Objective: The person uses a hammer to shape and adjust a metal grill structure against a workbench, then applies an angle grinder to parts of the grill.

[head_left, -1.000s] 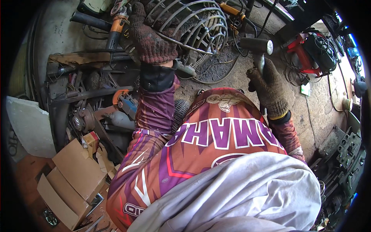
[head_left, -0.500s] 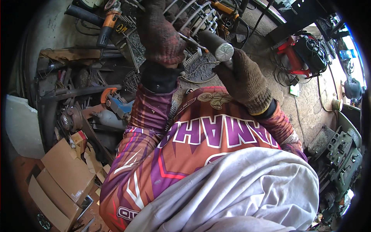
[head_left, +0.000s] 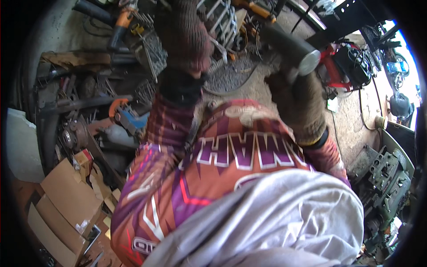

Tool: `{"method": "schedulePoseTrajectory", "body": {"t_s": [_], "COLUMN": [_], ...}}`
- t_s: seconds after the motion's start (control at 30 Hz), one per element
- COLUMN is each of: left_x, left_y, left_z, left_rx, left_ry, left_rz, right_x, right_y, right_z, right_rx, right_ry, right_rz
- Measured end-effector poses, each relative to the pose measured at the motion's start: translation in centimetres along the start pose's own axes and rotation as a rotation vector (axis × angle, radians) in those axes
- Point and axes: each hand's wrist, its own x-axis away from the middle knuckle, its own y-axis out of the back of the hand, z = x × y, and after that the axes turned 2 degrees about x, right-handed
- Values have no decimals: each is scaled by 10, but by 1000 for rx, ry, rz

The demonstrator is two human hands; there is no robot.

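My right hand [head_left: 298, 102], in a brown knit glove, is closed round the short handle of a hammer [head_left: 291, 49]. The hammer's thick, dark head has a bright round face and is raised to the right of the metal grate [head_left: 221, 22], apart from it. At the top, my left hand [head_left: 189, 38], in a dark reddish glove, grips the grate of pale parallel bars by its left side. Most of the left fingers are hidden behind the glove's back and the bars. Below the grate is a patch of grey grit [head_left: 233, 75] on the floor.
An angle grinder [head_left: 120, 29] with an orange body lies at the upper left. Scrap metal and a blue-and-orange tool [head_left: 133, 119] are to my left, above an open cardboard box [head_left: 71, 196]. A red-and-black machine [head_left: 347, 66] with cables stands at right, above a greenish metal machine [head_left: 384, 178].
My right hand and the hammer have swung right and up, away from the grate. The grate and my left hand have shifted only slightly. The whole view has moved a little.
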Motion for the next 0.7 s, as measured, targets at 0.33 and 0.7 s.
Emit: {"method": "schedulePoseTrajectory", "body": {"t_s": [0.33,0.7], "left_x": [-11,-33], "left_y": [27,53], "left_z": [8,-6], "left_rx": [205,604], "left_ry": [128,414], "left_rz": [71,463], "right_x": [12,0], "right_y": [-13,-9], "right_z": [-15,-84], "right_rx": [217,-685], "right_ry": [-22,-523], "right_rz": [173,-54]}}
